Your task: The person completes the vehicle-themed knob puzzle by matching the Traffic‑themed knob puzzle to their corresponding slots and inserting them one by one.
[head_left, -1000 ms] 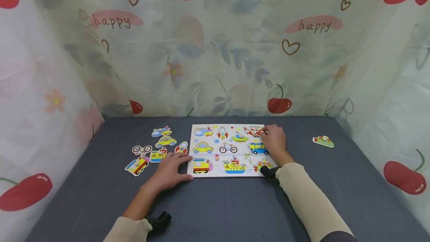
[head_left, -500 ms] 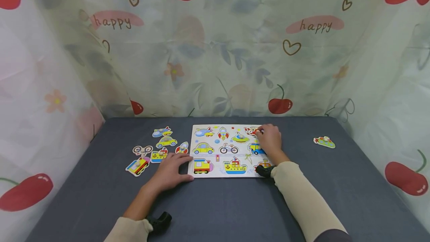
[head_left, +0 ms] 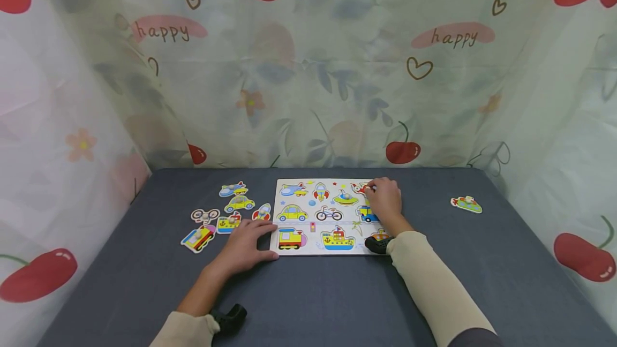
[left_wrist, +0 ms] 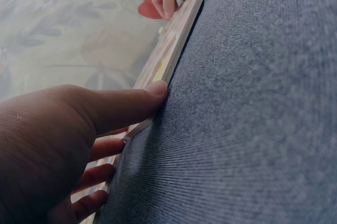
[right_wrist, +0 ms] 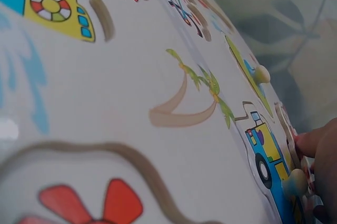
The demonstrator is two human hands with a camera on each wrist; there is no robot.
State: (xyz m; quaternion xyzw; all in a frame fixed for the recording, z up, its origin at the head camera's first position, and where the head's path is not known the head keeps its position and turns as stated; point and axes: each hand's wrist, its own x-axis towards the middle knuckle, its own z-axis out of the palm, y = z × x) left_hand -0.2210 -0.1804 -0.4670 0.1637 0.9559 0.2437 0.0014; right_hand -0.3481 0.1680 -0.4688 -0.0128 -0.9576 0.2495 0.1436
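Note:
A white wooden puzzle board (head_left: 313, 250) with vehicle pictures lies on the table. My left hand (head_left: 245, 244) rests at its near left corner; in the left wrist view the thumb (left_wrist: 126, 105) lies against the near edge, with the other fingers along the left side. At the board's far right corner my right hand (head_left: 387, 198) pinches a red-and-white puzzle piece (head_left: 359, 189), partly hidden by the fingers, over its matching spot. Just nearer sits the blue bus piece (right_wrist: 271, 161) with its round knob. A green flying-saucer piece (head_left: 345, 198) is in the board too.
Left of the board lie loose knobbed pieces: an airplane (head_left: 233, 189), a car (head_left: 239, 203), a bicycle (head_left: 204, 215), a train (head_left: 198, 239), a boat (head_left: 228, 223) and a rocket (head_left: 262, 212). A green piece (head_left: 466, 204) lies far right. Patterned curtain (head_left: 308, 95) surrounds the table.
My right hand has shifted a little left over the board's far right corner with the red-and-white piece, then slowed. My left hand stays at the board's corner.

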